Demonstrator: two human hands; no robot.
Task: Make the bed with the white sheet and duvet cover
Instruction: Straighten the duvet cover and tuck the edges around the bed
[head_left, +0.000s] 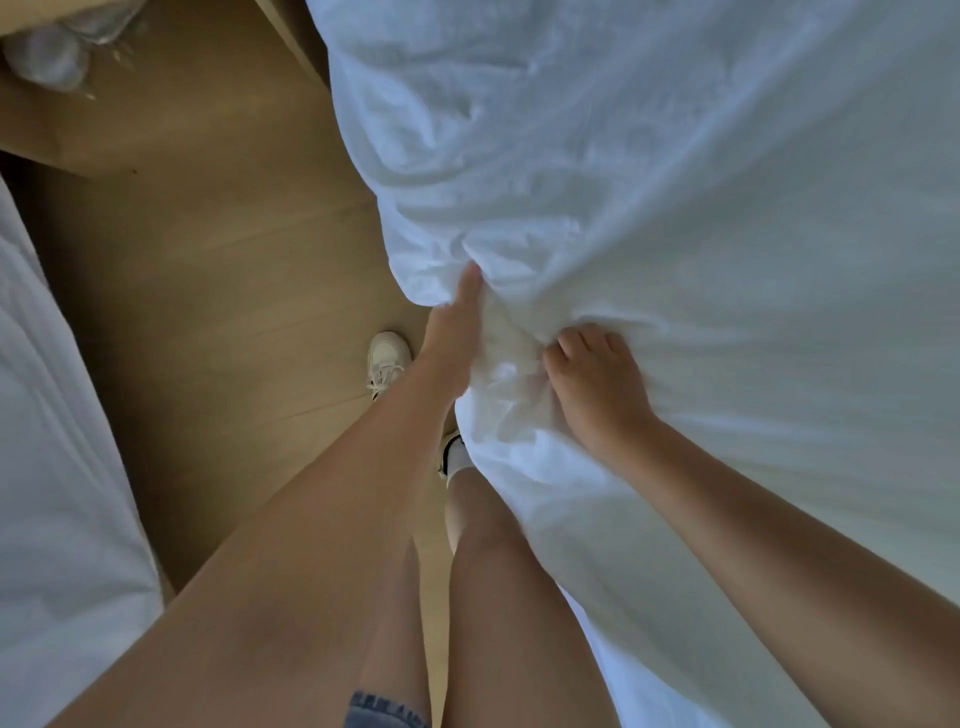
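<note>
Fig. Taking hold of the bedding at the side of the bed (810, 395). The white cloth (675, 182) (whether sheet or duvet cover could not be told) lay spread over the bed ahead of and to the right of both grips, its margin hanging over the side toward the person's legs. The left grip (453, 338) pinched the hanging margin, thumb laid flat on top and fingers hidden beneath the fold. Just beside it, the right grip (597, 382) was closed on a bunch of the same cloth, fingers curled into it. Creases fanned outward from the two grips, so the material appeared thin, soft and light. It seemed likely to slide readily and to wrinkle wherever it was gathered. A hold at the hem or a corner, with the grips set further apart, would probably spread tension more evenly than this close, bunched hold. Left of the grips ran a pale wooden floor (223, 291), where a white shoe (387, 358) stood below the left grip. Farther left lay a second white-covered mattress (62, 493). A blurred clear wrapping (57, 52) sat well beyond, at the far left.
</note>
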